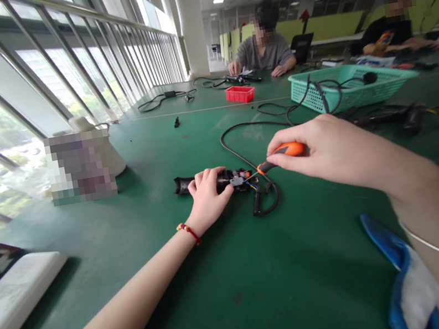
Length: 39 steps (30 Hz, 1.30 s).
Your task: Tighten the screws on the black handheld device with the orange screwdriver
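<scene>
A black corded device (183, 185) lies on the green table with its right end opened up, showing a grey part, orange pieces and coloured wires. My left hand (207, 192) grips its body from above and presses it to the table, the thumb beside the grey part. In my right hand (312, 143) is a screwdriver (290, 149) with an orange and black handle, fingers closed round it. Its shaft slants down to the left, and the tip reaches the exposed inside of the device; exact contact is too small to tell. A black cord (278, 199) loops out from the device's right end.
Behind my right hand stands a green basket (360, 99) with black cables. A small red tray (240, 93) sits farther left. A blue-and-white glove (405, 268) lies at lower right, a white box (18, 299) at left. Two people (267, 47) sit across the table.
</scene>
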Available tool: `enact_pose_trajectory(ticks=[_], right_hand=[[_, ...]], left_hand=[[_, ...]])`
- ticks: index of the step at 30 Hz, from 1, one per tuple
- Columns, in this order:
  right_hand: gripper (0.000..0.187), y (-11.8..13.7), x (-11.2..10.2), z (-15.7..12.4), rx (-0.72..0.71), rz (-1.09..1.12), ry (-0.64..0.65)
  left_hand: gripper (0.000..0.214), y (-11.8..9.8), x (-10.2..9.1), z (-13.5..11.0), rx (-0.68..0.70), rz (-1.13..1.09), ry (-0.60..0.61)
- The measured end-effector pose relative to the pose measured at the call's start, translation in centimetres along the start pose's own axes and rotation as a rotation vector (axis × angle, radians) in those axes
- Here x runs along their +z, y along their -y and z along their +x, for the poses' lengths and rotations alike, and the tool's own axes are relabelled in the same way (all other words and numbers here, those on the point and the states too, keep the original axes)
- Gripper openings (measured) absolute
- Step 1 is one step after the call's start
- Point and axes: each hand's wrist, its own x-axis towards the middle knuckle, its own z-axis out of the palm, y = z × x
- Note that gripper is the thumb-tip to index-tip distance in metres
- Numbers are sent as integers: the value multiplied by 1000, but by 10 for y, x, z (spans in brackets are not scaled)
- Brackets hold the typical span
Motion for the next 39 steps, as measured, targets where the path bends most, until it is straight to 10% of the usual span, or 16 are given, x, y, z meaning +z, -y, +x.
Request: enact_pose_trajectory(ticks=[14,25,30,39], right_hand=[[13,13,26,8,-232,310,-4],[5,4,94,-24,74,623,-691],[29,1,106,-35,2,666,-749],[9,0,99,-39,72,555,-674]], left_hand=[[34,3,3,0,15,1,-31],[35,4,3,-3,47,-1,-46],[35,7,5,-2,48,3,-43],[35,6,4,-3,52,6,-37]])
